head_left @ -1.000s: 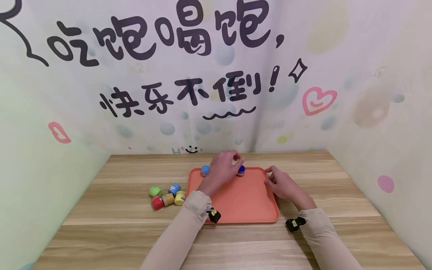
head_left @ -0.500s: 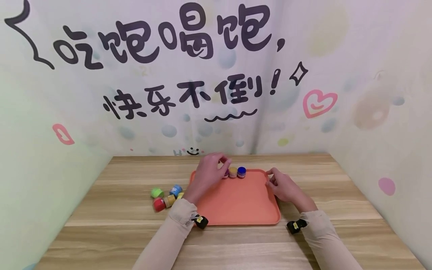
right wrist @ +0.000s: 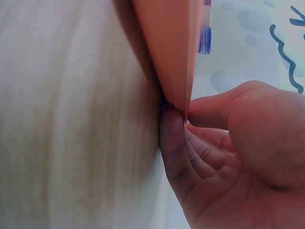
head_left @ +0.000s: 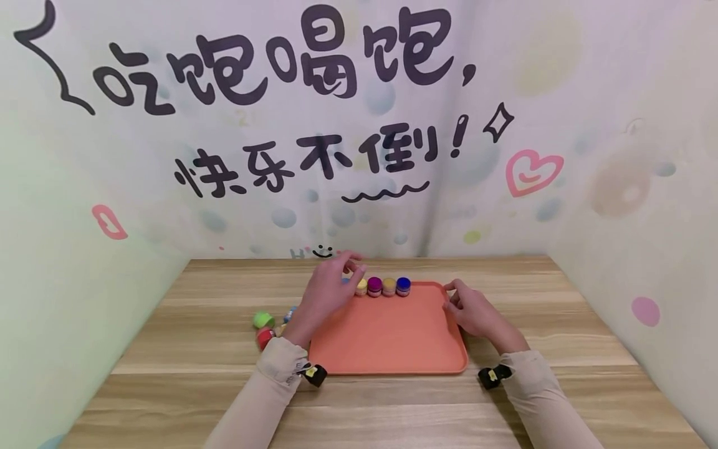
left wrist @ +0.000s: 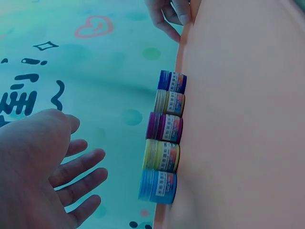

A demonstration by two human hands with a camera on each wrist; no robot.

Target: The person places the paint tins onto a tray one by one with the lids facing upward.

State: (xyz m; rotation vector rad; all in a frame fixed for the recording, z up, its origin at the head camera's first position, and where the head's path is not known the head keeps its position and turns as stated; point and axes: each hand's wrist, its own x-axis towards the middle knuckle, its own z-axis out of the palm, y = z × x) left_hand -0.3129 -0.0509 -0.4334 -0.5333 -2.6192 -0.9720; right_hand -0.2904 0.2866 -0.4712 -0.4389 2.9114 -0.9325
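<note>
Loosely, left hand (left wrist: 43, 167) hovers fingers spread; right hand (right wrist: 228, 157) pinches tray (right wrist: 167, 52).

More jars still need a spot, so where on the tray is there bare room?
The orange tray is bare from the jar row at its far edge down to the near rim. Crowded: that far edge, with the left hand beside it; the right hand pinches the right rim.

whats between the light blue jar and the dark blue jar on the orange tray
Three small jars in a touching row: yellow jar, purple jar and ochre jar, clearest in the left wrist view.
</note>
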